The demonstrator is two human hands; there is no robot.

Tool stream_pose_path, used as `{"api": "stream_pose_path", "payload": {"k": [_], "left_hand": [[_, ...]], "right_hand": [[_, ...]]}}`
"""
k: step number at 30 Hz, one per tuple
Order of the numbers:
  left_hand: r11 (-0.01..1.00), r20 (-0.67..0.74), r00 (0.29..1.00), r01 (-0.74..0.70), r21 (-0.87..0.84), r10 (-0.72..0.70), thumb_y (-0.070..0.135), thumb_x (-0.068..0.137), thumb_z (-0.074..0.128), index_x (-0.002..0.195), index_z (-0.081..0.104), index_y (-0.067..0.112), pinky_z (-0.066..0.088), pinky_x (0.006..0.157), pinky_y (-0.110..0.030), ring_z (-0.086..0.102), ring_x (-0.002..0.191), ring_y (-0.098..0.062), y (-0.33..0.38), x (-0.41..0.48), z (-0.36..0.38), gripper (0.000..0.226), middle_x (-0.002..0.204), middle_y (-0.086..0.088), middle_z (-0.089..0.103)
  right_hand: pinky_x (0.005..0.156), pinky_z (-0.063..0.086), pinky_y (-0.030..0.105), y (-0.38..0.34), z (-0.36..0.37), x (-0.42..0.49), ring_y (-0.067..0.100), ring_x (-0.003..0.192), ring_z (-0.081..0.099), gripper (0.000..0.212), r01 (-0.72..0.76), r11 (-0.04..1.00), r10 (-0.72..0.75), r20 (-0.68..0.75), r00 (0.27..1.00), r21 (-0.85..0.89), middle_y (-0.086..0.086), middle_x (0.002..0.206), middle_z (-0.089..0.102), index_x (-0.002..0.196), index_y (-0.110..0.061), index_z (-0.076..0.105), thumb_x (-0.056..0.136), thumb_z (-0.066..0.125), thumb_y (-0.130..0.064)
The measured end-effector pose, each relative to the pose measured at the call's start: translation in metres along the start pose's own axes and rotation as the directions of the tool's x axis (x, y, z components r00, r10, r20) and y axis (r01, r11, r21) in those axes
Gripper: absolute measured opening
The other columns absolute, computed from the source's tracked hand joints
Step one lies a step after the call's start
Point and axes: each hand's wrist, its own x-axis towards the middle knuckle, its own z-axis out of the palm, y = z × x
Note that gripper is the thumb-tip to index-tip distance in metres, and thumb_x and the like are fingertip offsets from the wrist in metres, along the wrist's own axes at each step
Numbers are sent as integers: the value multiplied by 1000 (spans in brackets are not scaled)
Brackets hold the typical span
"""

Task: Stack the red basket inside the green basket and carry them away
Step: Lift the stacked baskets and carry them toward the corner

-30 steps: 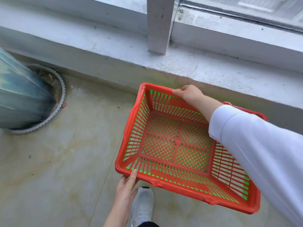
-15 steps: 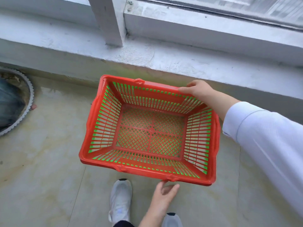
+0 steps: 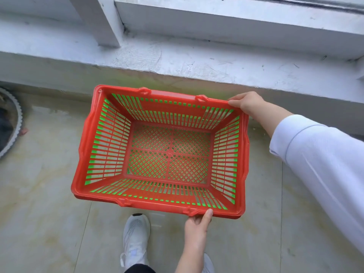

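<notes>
The red basket (image 3: 163,100) is held above the floor, open side up and empty. It sits inside the green basket (image 3: 92,166), which shows only as green through the red slots. My right hand (image 3: 246,103) grips the far right corner of the rim. My left hand (image 3: 197,223) holds the near rim towards the right, with the thumb on top and the fingers hidden underneath.
A white concrete ledge (image 3: 177,60) with a square post (image 3: 102,22) runs across just beyond the baskets. A round toothed ring (image 3: 13,123) lies on the floor at the far left. My white shoes (image 3: 136,237) stand below the baskets on the stained tile floor.
The view has swung so that the baskets sit square in front of me. My left hand, open below the near rim half a second ago, now grips it. My right hand keeps its hold.
</notes>
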Motion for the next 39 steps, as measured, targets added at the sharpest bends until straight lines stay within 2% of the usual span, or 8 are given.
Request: {"api": "stream_pose_path", "payload": {"k": [6, 11, 14, 16, 19, 27, 33, 39], "left_hand": [[996, 9, 996, -88, -21, 88, 76, 21, 74, 105, 68, 6, 49, 87, -43, 55, 60, -2, 0, -2, 1, 110, 80, 0, 74], [998, -48, 998, -43, 35, 44, 34, 65, 80, 106, 67, 2, 51, 61, -13, 64, 57, 5, 5, -1, -14, 54, 64, 13, 73], [999, -90, 995, -36, -19, 34, 63, 28, 85, 97, 63, 13, 48, 73, -27, 69, 87, -17, 18, -5, -43, 88, 79, 6, 77], [997, -116, 992, -61, -48, 55, 53, 53, 82, 95, 57, 17, 45, 80, -35, 64, 95, -19, 33, -11, -66, 61, 95, 3, 73], [991, -249, 963, -117, -58, 99, 34, 86, 61, 105, 54, 19, 46, 78, -32, 59, 103, -20, 58, -10, -98, 25, 107, 2, 64], [944, -505, 801, -315, 100, 322, 19, 86, 65, 127, 52, -2, 39, 88, -26, 58, 109, -21, 126, -18, -160, 48, 127, -16, 60], [920, -511, 771, -262, 291, 381, 42, 85, 62, 150, 16, 12, 26, 109, -33, 38, 136, -23, 170, -14, -207, 86, 153, -11, 31], [854, -398, 808, -229, 466, 434, 59, 79, 59, 150, 19, 21, 29, 110, -42, 38, 137, -28, 218, 23, -225, 91, 153, -14, 33]], "right_hand": [[84, 43, 27, 5, -3, 7, 19, 95, 60, 33, -57, 991, 54, 22, 998, 125, 3, 119, 68, 114, -23, 71, 83, 69, -32], [106, 42, 41, 12, 10, -4, 29, 126, 52, 67, -100, 985, 102, -7, 995, 138, 9, 143, 50, 144, -14, 40, 88, 56, -46], [107, 40, 48, 30, 21, -20, 35, 132, 45, 95, -173, 954, 174, 15, 985, 246, 12, 152, 37, 152, -15, 11, 80, 55, -58], [107, 39, 50, 46, 29, -31, 36, 134, 43, 103, -235, 935, 233, 40, 972, 266, 14, 153, 34, 153, -17, 5, 76, 57, -61], [104, 42, 53, 59, 42, -50, 37, 130, 48, 98, -271, 902, 267, 59, 962, 337, 13, 151, 38, 152, -18, 10, 78, 59, -58], [96, 49, 50, 97, 73, -102, 34, 109, 63, 89, -330, 852, 321, 94, 943, 406, 15, 126, 62, 133, -6, 44, 66, 65, -61], [96, 48, 44, 115, 89, -124, 34, 112, 61, 69, -358, 815, 352, 100, 931, 456, 17, 126, 61, 133, -3, 45, 82, 62, -48], [100, 44, 51, 112, 96, -126, 38, 117, 57, 64, -333, 844, 378, -26, 926, 420, 18, 129, 56, 130, -3, 38, 87, 57, -46]]}}
